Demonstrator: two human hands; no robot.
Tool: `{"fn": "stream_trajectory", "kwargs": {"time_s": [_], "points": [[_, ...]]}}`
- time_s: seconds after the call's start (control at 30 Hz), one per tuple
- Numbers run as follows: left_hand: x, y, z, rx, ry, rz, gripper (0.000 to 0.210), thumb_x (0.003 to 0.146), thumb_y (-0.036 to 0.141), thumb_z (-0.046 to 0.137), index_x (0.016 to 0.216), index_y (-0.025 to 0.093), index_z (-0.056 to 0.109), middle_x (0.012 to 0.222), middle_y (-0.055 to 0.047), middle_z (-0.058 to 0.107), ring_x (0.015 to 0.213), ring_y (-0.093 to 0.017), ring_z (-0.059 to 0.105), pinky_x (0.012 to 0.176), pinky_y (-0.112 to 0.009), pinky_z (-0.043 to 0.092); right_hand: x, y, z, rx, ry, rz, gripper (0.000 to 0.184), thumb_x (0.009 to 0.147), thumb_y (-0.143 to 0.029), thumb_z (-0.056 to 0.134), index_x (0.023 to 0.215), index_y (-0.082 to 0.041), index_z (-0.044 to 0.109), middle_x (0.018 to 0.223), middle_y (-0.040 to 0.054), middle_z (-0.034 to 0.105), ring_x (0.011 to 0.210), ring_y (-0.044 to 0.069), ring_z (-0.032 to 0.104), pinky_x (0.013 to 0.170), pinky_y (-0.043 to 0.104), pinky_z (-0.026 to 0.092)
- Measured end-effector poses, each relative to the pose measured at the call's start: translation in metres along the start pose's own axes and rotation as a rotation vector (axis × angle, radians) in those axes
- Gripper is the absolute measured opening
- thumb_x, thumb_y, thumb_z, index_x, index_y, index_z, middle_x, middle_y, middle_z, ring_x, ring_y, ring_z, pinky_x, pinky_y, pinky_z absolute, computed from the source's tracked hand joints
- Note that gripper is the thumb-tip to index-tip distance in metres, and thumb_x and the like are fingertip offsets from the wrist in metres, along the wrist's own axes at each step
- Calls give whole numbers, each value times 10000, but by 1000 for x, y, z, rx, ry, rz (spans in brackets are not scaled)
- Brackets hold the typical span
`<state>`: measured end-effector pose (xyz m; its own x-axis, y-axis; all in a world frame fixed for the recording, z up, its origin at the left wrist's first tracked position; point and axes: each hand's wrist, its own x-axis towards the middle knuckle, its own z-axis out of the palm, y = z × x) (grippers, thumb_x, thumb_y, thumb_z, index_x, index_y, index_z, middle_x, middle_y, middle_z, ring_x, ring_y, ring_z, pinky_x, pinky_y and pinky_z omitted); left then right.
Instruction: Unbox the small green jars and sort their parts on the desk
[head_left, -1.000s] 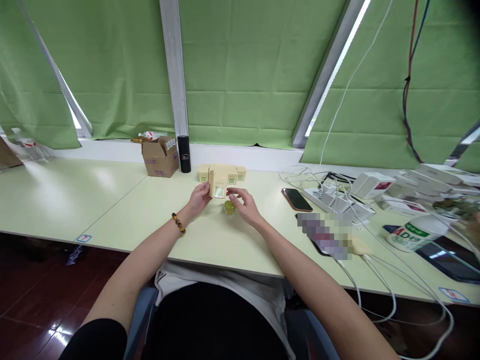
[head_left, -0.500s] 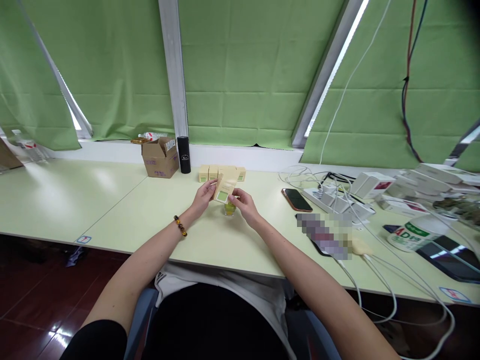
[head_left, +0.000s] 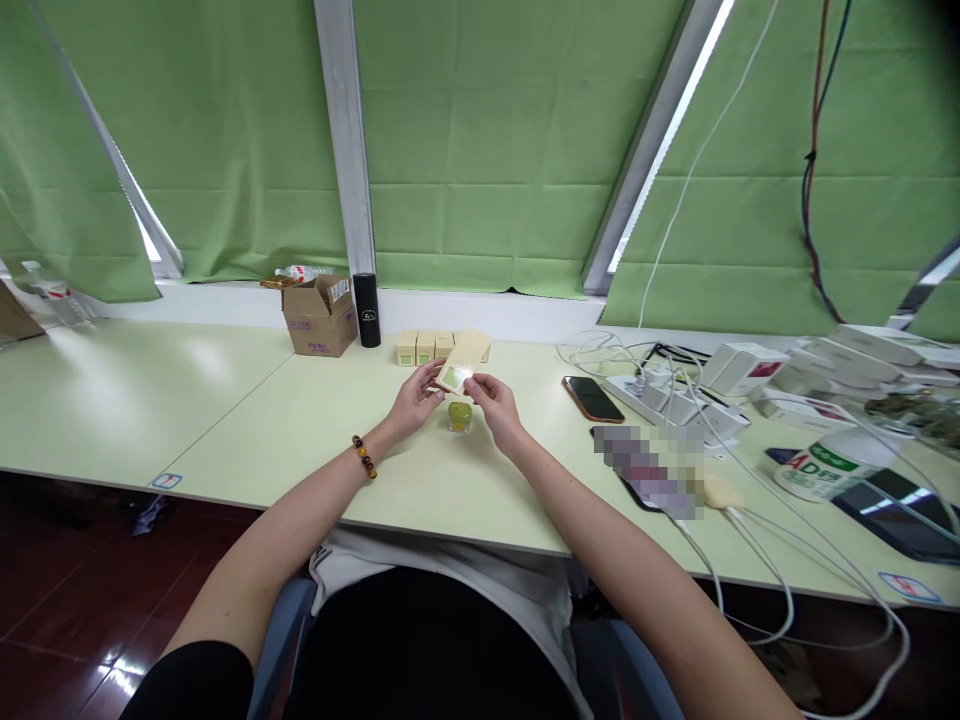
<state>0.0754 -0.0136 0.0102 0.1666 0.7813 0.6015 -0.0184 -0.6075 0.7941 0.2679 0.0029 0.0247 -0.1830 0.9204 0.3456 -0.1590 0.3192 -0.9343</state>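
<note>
Both hands hold a small cream carton [head_left: 471, 350] with a green label panel, raised above the table and tilted. My left hand [head_left: 414, 400] grips its left edge, thumb below. My right hand [head_left: 495, 405] pinches the lower right corner. Just under the carton, a small glass jar [head_left: 460, 417] with yellow-green contents stands on the table, apart from both hands. Behind the carton, several similar small boxes [head_left: 406, 348] sit in a row, partly covered by it.
A cardboard box [head_left: 322, 325] and a black cylinder [head_left: 367, 310] stand at the back left. To the right lie a phone [head_left: 593, 399], a power strip [head_left: 679, 405] with white cables, white boxes [head_left: 745, 369] and a white bottle [head_left: 832, 465]. The table's front edge runs close to my body.
The carton has tilted back, its label end rising off the jar. My right hand has moved up from beside the jar to the carton's corner, and the jar now shows whole.
</note>
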Motion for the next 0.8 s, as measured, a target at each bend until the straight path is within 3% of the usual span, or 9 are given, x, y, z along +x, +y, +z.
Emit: {"fn": "stream_trajectory", "kwargs": {"time_s": [0.33,0.53,0.8], "points": [[0,-2,-3,2,2,-6,614,936,501,746,1431,225,509,1439,-165,616,1251,-276,639,921,-354,558,2,10,2,10,-26,-7,649,695,-728,846,1074,-217,719,1075,105,802,1023,274,737,892,397,582],[1,-5,-3,-29,4,-6,605,928,487,748,1415,226,500,1408,-160,625,1235,-270,642,900,-346,563,2,11,2,-29,-47,-16,657,687,-706,860,1102,-224,695,1026,97,801,1022,289,746,869,413,591],[2,-1,-2,-33,18,1,528,894,364,742,1347,220,513,1304,-127,629,1199,-258,637,902,-347,558,-1,9,2,-50,-76,14,654,688,-695,873,1109,-238,672,985,88,812,912,268,769,832,418,605]]}}
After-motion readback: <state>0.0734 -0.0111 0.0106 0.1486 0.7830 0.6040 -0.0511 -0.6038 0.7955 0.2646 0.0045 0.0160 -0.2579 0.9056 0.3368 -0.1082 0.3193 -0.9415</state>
